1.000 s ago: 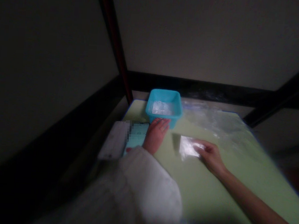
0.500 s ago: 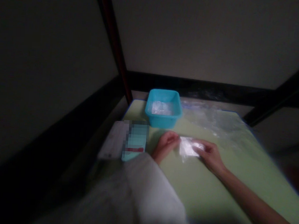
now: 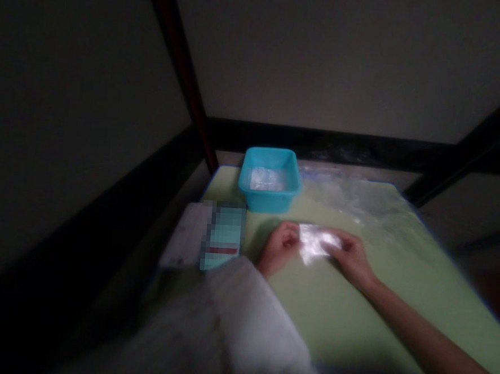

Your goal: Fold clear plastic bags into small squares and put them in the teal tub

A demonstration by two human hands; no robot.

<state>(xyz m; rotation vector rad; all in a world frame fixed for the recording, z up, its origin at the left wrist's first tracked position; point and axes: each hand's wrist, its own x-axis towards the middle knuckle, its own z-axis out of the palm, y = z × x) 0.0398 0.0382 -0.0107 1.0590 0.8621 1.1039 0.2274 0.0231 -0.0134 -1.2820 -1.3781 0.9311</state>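
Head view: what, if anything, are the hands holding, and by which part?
A small clear bag: the left hand pinches its left edge, the right hand its right edge.

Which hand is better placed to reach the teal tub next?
Left, likely. The left hand pinches the clear bag just in front of the teal tub; the right hand holds it farther right.

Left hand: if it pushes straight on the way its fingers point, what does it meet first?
The clear bag. The left hand points right, fingertips at the bag's left edge. Just beyond, the right hand holds the other side. The picture is dim, so contact is uncertain.
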